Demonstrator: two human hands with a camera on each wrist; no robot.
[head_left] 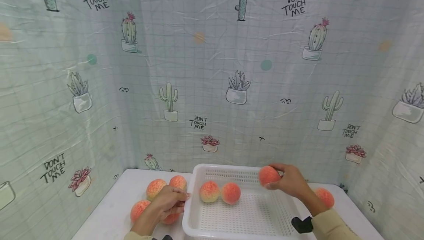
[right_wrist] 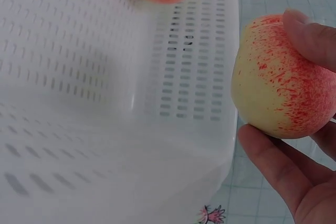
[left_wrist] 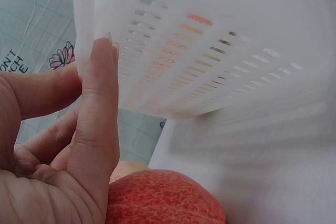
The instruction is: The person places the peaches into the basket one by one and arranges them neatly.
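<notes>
In the head view, my right hand [head_left: 291,182] holds a red-and-yellow peach [head_left: 268,176] over the back right part of a white perforated plastic basket [head_left: 188,214]. The right wrist view shows the thumb [right_wrist: 315,40] on one side of that peach [right_wrist: 278,82] and fingers on the other, beside the basket's rim. My left hand [head_left: 170,202] pinches the basket's left rim between thumb and fingers, as the left wrist view shows. Two peaches, one yellowish [head_left: 209,191] and one redder [head_left: 230,193], lie side by side toward the basket's back left.
Several peaches sit on the white table [head_left: 109,210] left of the basket, around my left hand, among them a yellowish peach [head_left: 155,188] and a red peach [head_left: 139,210]. Another peach [head_left: 324,197] lies to the right, behind my right forearm. A cactus-print curtain [head_left: 212,67] encloses the back and sides.
</notes>
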